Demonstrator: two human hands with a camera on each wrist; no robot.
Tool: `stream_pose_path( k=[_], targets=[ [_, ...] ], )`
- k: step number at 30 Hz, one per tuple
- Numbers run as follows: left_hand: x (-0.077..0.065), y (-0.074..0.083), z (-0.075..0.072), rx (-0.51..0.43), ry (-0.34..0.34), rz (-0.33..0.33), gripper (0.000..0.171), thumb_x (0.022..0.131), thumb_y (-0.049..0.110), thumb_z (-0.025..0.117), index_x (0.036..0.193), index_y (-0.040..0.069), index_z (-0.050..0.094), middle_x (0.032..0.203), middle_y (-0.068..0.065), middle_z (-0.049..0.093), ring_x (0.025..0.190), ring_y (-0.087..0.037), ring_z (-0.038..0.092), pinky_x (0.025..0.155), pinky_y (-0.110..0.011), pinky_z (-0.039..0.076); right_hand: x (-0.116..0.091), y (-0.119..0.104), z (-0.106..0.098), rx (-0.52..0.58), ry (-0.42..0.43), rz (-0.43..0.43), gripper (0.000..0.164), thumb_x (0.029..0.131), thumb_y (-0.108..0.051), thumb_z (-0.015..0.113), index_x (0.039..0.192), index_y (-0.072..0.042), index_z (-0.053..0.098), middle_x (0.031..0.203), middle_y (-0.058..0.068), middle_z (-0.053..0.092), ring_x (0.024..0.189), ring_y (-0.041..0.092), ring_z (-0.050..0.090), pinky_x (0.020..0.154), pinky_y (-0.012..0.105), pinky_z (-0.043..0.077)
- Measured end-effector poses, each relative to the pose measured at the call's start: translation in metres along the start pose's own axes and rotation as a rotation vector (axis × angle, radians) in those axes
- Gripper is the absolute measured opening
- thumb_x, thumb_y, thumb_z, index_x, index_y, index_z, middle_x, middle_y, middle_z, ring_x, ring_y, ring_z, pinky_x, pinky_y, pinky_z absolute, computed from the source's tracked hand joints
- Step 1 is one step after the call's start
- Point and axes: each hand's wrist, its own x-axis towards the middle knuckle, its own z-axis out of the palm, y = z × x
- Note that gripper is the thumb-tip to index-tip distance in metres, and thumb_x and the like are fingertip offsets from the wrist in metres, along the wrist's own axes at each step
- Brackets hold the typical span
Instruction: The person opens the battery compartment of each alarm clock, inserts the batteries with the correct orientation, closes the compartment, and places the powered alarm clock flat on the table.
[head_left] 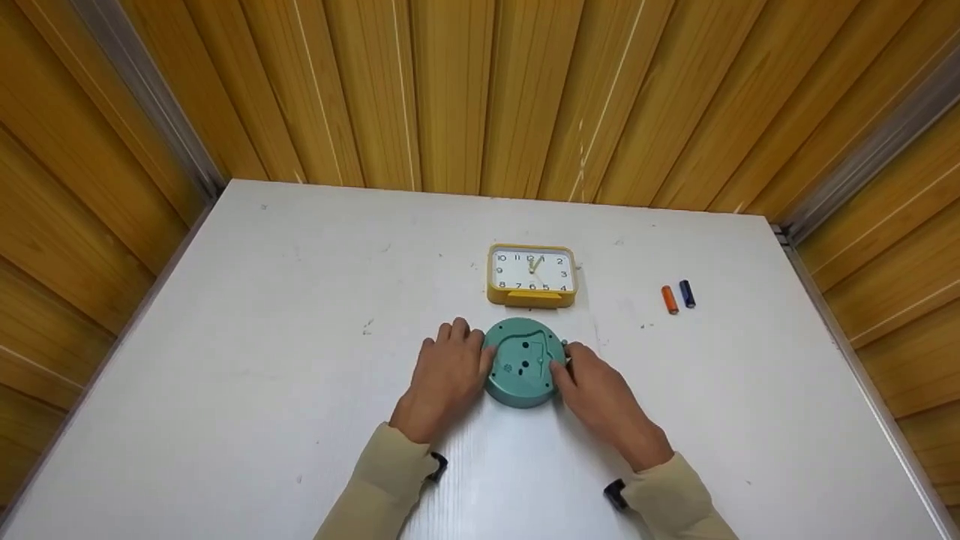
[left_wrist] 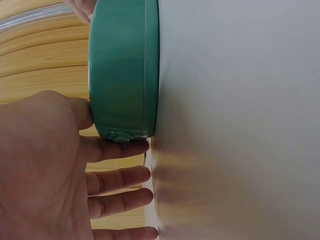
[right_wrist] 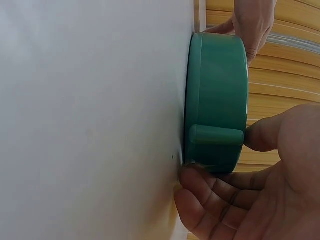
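1. While both hands bear on it, the green round case [head_left: 521, 364] lies on the worktop [head_left: 262, 337], recessed side up; its underside is hidden.
2. Left hand [head_left: 450, 367]: grasps the left edge of the case between thumb and index finger. The other fingers extend clear of the case; whether their tips touch the worktop cannot be told.
3. Right hand [head_left: 604, 386]: grasps the right edge, thumb on the upper rim, fingers bent against the side. These fingers are largely concealed from the head view; the right wrist view exposes them beside a raised bar [right_wrist: 217, 135].
4. Left wrist view: a low button [left_wrist: 120, 136] is partly covered by the index finger; the case is cut off at the top.
5. Yellow clock [head_left: 532, 271]: just beyond the case, on its far side, dial visible, rear hidden.
6. Orange battery [head_left: 670, 300] and blue battery [head_left: 688, 294]: side by side, far right, well apart from the case. Markings are too small to read.
7. Both sleeves [head_left: 379, 480] are cut off at the near edge.
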Motion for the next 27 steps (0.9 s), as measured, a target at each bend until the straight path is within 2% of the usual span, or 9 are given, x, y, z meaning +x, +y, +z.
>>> stream_pose_path(
  k=[7,14,17,20,24,27],
  targets=[
    [0.001,-0.001,-0.002,0.024,-0.006,-0.002,0.048,0.113,0.044,0.043,0.128,0.005,0.067,0.118,-0.014,0.058,0.106,-0.03,0.054,0.088,-0.048,0.054,0.002,-0.001,0.0,0.007,-0.019,0.024,0.042,0.111,-0.029,0.055,0.14,0.002,0.054,0.124,0.013,0.065,0.108,0.024,0.061,0.099,0.048,0.053],
    [-0.001,-0.001,-0.001,0.021,-0.024,-0.006,0.05,0.114,0.045,0.04,0.132,0.006,0.066,0.12,-0.013,0.057,0.107,-0.029,0.052,0.089,-0.047,0.052,0.002,-0.001,-0.002,-0.009,-0.04,0.016,0.041,0.111,-0.029,0.057,0.137,0.002,0.056,0.117,0.01,0.065,0.102,0.024,0.06,0.095,0.047,0.054],
    [-0.001,-0.001,0.0,0.019,-0.038,-0.009,0.051,0.114,0.045,0.039,0.133,0.006,0.065,0.122,-0.013,0.057,0.109,-0.03,0.052,0.09,-0.047,0.052,0.001,-0.001,-0.005,-0.029,-0.057,0.006,0.042,0.11,-0.03,0.058,0.138,0.002,0.056,0.12,0.01,0.066,0.103,0.023,0.061,0.096,0.048,0.055],
    [-0.001,-0.001,0.0,0.021,-0.048,-0.015,0.052,0.114,0.045,0.038,0.136,0.006,0.064,0.124,-0.013,0.056,0.111,-0.03,0.052,0.092,-0.047,0.052,0.001,-0.001,-0.008,-0.051,-0.08,-0.018,0.038,0.109,-0.031,0.06,0.131,0.0,0.059,0.112,0.008,0.066,0.098,0.022,0.062,0.091,0.046,0.056],
    [0.0,-0.001,0.0,0.017,-0.045,-0.017,0.048,0.114,0.043,0.039,0.134,0.007,0.065,0.123,-0.012,0.056,0.111,-0.03,0.052,0.091,-0.048,0.052,0.004,-0.003,-0.018,-0.119,-0.122,-0.062,0.028,0.107,-0.032,0.066,0.114,-0.006,0.063,0.092,0.003,0.061,0.084,0.02,0.058,0.077,0.04,0.053],
    [0.0,-0.001,0.0,0.01,-0.046,-0.015,0.048,0.114,0.043,0.039,0.133,0.007,0.065,0.123,-0.013,0.056,0.111,-0.03,0.052,0.09,-0.049,0.052,0.009,-0.006,-0.028,-0.219,-0.104,-0.15,0.024,0.104,-0.03,0.071,0.109,-0.007,0.066,0.091,0.002,0.061,0.082,0.019,0.057,0.076,0.039,0.053]
  ],
)
